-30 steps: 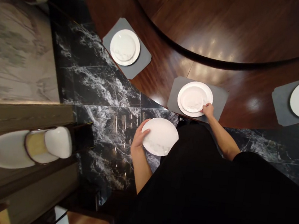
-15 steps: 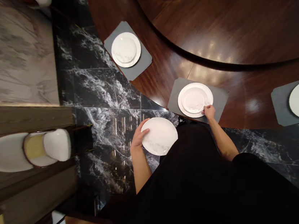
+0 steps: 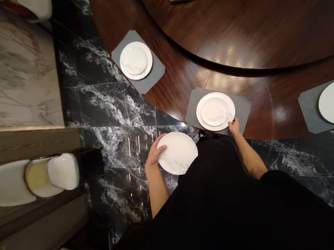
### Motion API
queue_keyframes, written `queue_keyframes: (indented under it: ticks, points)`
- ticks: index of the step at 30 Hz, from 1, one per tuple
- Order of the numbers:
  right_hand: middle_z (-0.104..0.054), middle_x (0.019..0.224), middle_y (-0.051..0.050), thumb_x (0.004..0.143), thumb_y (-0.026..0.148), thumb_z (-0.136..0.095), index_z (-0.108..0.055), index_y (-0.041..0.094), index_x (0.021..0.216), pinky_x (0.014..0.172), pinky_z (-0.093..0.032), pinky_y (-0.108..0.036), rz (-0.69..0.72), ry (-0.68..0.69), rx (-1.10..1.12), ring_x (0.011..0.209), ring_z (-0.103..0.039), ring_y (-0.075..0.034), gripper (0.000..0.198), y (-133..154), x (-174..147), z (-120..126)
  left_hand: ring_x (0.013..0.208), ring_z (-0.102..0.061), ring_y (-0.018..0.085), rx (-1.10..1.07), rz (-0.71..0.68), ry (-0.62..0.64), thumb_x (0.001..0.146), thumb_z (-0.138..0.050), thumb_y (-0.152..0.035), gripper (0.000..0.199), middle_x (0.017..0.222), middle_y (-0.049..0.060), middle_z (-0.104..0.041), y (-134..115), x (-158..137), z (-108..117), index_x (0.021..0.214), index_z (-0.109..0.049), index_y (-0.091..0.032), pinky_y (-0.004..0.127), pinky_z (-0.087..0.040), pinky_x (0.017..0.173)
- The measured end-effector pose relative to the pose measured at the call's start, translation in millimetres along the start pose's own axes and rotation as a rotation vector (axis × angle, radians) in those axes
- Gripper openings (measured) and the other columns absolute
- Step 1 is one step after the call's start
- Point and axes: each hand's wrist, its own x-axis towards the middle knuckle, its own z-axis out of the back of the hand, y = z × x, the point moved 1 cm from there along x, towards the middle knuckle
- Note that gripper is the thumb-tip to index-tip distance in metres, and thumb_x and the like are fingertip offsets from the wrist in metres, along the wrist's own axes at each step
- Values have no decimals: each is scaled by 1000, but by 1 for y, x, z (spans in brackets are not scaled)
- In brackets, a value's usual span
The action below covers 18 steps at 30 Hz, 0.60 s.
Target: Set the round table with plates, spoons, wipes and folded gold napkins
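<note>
Looks to me like the step here is squaring up a place setting. Just right of centre in the frame, a small plate (image 3: pixel 214 111) sits on a bigger plate (image 3: pixel 232 110) on a grey placemat (image 3: pixel 243 111). The right hand (image 3: pixel 234 126) has its fingers bunched nearly closed at the big plate's right rim; can't tell if they're really pinching. The left hand (image 3: pixel 154 152) has a thumb-on-top hold on a spare plate (image 3: pixel 177 152), below centre. Next move, I'd guess, calls for a gentle nudge or clean let-go there, spare plate level.
</note>
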Motion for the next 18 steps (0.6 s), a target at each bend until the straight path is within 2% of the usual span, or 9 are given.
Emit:
queue_keyframes:
  ticks: [3,9,12,16,18]
  points:
    - [-61,83,3,89,32,-73,-60,23,110,99,-61,-42,-3,2,-17,86,-66,-23,27,0,-6,0,130,-74,37,9,3,22,73,-97,-57,88,154,14,-72,2,0,1,149,-72,-22,42,-66,103]
    - [-67,86,3,91,20,-69,-61,20,117,93,-61,-34,-45,10,-6,83,-68,-19,27,13,-18,4,130,-73,38,37,-39,76,76,-94,-62,91,154,16,-72,5,-1,3,153,-70,-21,43,-65,104]
    - [-71,89,0,94,18,-69,-61,19,120,98,-61,-36,-75,-2,-26,87,-71,-21,27,24,-26,11,130,-73,39,29,-18,127,73,-95,-64,94,153,17,-72,5,3,-1,153,-70,-21,46,-64,106]
    - [-77,101,-10,100,23,-71,-62,19,122,111,-57,-40,-93,-109,-65,109,-74,-26,24,43,-56,25,133,-72,41,40,60,282,73,-94,-57,89,155,16,-72,-2,19,-25,151,-73,-19,48,-63,109]
    - [-78,106,-11,108,33,-67,-64,20,121,103,-61,-38,-53,-5,48,104,-76,-25,19,53,-85,33,136,-70,42,55,78,368,73,-92,-49,82,155,15,-72,-10,31,-49,147,-77,-18,48,-61,113]
